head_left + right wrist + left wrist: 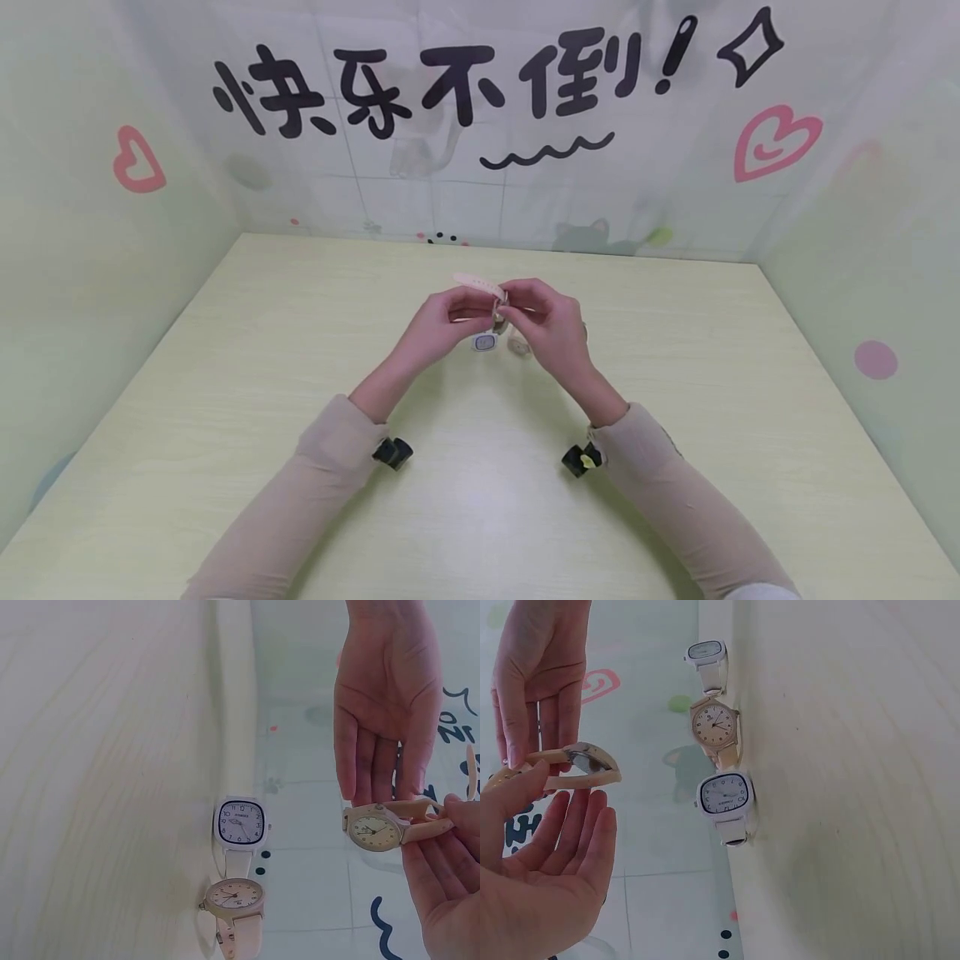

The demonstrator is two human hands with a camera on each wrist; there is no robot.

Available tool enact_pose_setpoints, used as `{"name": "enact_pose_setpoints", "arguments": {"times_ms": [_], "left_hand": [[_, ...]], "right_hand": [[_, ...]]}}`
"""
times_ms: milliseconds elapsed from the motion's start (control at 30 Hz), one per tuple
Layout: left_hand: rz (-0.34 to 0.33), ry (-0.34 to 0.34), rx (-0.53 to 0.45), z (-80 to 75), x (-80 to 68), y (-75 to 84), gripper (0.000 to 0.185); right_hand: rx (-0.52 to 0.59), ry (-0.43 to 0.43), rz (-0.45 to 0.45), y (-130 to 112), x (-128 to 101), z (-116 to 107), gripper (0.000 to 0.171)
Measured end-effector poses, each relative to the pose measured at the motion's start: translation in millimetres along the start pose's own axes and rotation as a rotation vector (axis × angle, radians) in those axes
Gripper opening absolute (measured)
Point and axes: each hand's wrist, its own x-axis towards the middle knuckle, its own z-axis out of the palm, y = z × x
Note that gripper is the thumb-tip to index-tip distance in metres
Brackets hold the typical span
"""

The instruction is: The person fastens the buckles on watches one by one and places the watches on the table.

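A wristwatch (377, 831) with a round cream dial and a pale pink-beige strap is held up above the table between both hands. My left hand (442, 321) pinches the strap from the left side. From the other side my right hand (551, 325) grips it, its thumb pressed against the strap. One strap end (480, 285) sticks up to the left over the fingers. The fingers hide part of the buckle area.
Just beyond the hands, several watches stand in a row on the pale wood-grain table (480, 517). They include a white square watch (724, 793), a beige round watch (714, 724) and another white square watch (706, 650). A printed curtain (420, 200) hangs behind.
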Motion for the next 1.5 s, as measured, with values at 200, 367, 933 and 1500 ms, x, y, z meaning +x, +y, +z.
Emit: {"name": "enact_pose_setpoints", "arguments": {"times_ms": [200, 367, 933, 1500], "left_hand": [[0.014, 0.061, 0.058, 5.7, 0.9, -3.5, 0.029], [0.028, 0.088, 0.091, 5.9, -0.6, -3.7, 0.025], [-0.005, 0.104, 0.161, 10.3, -3.0, -0.2, 0.02], [0.0, -0.07, 0.093, 13.5, -3.3, -1.8, 0.021]], "right_hand": [[0.042, -0.021, 0.033, -2.0, -0.9, -0.4, 0.023], [0.066, -0.034, 0.061, -1.7, -0.9, -0.6, 0.024], [0.102, -0.005, 0.07, -1.9, -1.0, 0.8, 0.015], [0.08, 0.052, 0.082, 0.8, 0.0, -2.5, 0.017]]}}
